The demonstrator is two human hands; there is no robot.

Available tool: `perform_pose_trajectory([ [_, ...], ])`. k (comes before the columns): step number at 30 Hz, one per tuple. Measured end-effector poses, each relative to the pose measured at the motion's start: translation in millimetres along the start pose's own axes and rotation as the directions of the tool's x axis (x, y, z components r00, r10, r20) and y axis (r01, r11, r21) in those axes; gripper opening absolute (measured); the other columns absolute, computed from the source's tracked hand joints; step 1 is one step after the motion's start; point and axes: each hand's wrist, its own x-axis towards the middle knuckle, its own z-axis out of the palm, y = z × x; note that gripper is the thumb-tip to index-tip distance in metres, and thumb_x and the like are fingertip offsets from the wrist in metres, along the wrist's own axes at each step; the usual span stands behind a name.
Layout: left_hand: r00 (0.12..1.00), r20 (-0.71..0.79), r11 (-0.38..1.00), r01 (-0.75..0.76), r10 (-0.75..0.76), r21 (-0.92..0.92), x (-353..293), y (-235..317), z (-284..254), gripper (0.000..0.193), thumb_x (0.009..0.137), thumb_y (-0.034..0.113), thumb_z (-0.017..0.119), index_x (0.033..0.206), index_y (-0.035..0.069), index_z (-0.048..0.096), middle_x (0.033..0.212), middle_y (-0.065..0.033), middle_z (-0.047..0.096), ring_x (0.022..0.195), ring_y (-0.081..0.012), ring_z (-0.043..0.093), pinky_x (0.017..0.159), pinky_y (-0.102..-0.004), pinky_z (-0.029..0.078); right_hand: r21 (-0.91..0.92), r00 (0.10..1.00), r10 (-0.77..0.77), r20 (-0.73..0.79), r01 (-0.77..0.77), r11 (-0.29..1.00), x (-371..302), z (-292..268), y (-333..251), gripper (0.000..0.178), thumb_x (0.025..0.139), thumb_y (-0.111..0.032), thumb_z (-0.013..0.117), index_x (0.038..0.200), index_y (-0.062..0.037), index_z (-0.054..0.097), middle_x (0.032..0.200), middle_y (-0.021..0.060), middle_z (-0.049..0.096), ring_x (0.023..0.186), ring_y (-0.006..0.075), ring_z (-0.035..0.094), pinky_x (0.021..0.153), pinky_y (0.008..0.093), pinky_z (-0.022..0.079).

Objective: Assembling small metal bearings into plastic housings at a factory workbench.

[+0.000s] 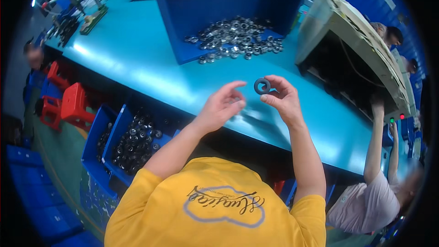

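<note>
Between the thumb and fingers of my right hand is a dark grey ring, held up over the turquoise tabletop. Its round hole faces me. Just left of the ring, my left hand hovers with thumb and forefinger apart and nothing between them; its fingers are slightly blurred. Beyond both hands, a large blue bin lies tipped toward me. Many small shiny metal and black round parts spill from its mouth onto the table.
On the right stands a beige machine housing with a dark opening; a co-worker's arm reaches into it. Blue crates of black round parts sit below the table's left edge, near red stools. A green hand press stands far left.
</note>
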Motion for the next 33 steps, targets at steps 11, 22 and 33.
perform_pose_trajectory([
  [11,0.998,-0.060,0.963,-0.038,0.022,-0.266,16,-29,-10,0.046,0.096,0.003,0.070,0.140,-0.001,0.055,0.116,-0.0122,0.068,0.100,-0.0165,0.068,0.087,-0.0308,0.059,0.147,0.980,0.121,0.157,-0.144,0.979,8,34,28,0.057,0.078,-0.008,0.089,0.128,-0.0024,0.064,0.118,0.0101,0.071,0.103,0.0202,0.069,0.087,0.0347,0.058],
  [22,0.996,-0.085,0.963,-0.010,-0.013,-0.269,19,-44,-13,0.045,0.095,0.001,0.069,0.138,-0.002,0.055,0.121,-0.0147,0.068,0.104,-0.0191,0.068,0.087,-0.0324,0.060,0.223,0.974,0.175,0.142,-0.204,0.953,9,37,43,0.058,0.079,-0.006,0.088,0.131,-0.0014,0.063,0.115,0.0095,0.071,0.100,0.0189,0.069,0.088,0.0343,0.057],
  [33,0.995,-0.101,0.977,0.001,-0.023,-0.214,19,-46,-15,0.044,0.094,0.006,0.073,0.135,0.000,0.057,0.117,-0.0116,0.071,0.101,-0.0155,0.069,0.079,-0.0277,0.057,0.182,0.966,0.210,0.150,-0.236,0.955,10,34,43,0.057,0.081,-0.008,0.086,0.133,-0.0020,0.064,0.108,0.0042,0.070,0.095,0.0144,0.067,0.083,0.0295,0.056],
])
